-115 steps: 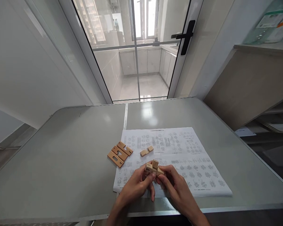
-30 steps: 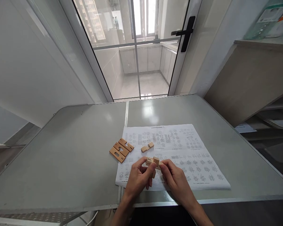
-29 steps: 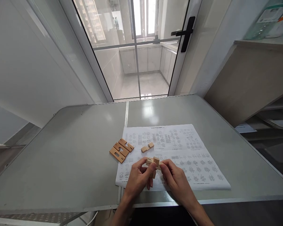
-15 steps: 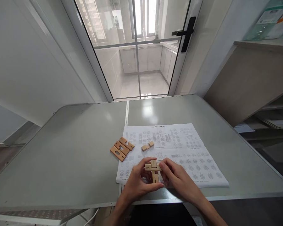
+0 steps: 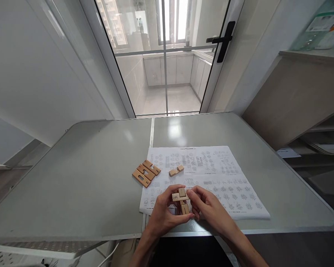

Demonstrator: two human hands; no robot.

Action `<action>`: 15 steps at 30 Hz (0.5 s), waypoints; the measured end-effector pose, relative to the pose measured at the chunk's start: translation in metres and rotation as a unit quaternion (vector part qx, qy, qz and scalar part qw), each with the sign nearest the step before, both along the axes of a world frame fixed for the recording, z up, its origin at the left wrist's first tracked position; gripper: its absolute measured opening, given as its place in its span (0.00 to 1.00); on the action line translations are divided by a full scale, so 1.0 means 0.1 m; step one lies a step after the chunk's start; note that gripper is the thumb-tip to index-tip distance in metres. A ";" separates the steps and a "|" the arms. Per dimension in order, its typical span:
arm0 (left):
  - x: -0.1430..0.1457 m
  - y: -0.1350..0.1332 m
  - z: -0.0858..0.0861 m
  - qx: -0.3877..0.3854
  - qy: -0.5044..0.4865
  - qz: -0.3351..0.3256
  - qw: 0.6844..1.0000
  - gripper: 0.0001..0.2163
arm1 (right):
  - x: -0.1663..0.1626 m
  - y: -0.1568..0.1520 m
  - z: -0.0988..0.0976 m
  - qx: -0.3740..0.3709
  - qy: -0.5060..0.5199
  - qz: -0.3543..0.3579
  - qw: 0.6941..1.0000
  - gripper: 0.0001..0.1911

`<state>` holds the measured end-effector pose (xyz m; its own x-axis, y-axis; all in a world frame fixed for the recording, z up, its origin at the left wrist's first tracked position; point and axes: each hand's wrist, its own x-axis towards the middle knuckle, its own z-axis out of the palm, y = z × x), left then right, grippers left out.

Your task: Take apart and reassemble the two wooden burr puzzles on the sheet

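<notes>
My left hand (image 5: 163, 212) is closed around some joined wooden puzzle pieces (image 5: 184, 209), its thumb along the bottom and fingers over the top. My right hand (image 5: 210, 209) pinches the right end of the crosswise piece in the same wooden assembly. That crosswise piece bears a dark number on its left end, and an upright piece passes through it. Fingers hide parts of the assembly. Just beyond my hands, a loose notched wooden piece (image 5: 176, 171) lies on the printed sheet (image 5: 239, 174).
Three flat slotted wooden plates (image 5: 147, 173) with numbers lie side by side, partly over the sheet's left edge. The sheet shows rows of small assembly drawings. A grey table (image 5: 100, 185) with a centre seam reaches a glass door (image 5: 167, 81). Shelves (image 5: 308, 89) stand on the right.
The view has shifted slightly. In my hands the wooden assembly has tilted a little, its lower end swinging slightly right. Both hands keep their hold, and the loose pieces lie as before.
</notes>
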<state>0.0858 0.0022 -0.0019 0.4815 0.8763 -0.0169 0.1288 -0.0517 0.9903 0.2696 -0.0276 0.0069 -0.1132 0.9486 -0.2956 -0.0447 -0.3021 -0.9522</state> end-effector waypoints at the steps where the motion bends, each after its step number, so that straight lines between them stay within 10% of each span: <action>1: 0.00 0.00 -0.01 0.003 -0.002 0.001 1.000 0.30 | 0.00 0.00 -0.01 -0.004 0.007 0.000 1.000 0.30; 15: -0.01 -0.04 0.02 -0.047 -0.049 0.025 0.997 0.31 | 0.04 0.07 0.10 -0.024 0.013 0.040 0.999 0.31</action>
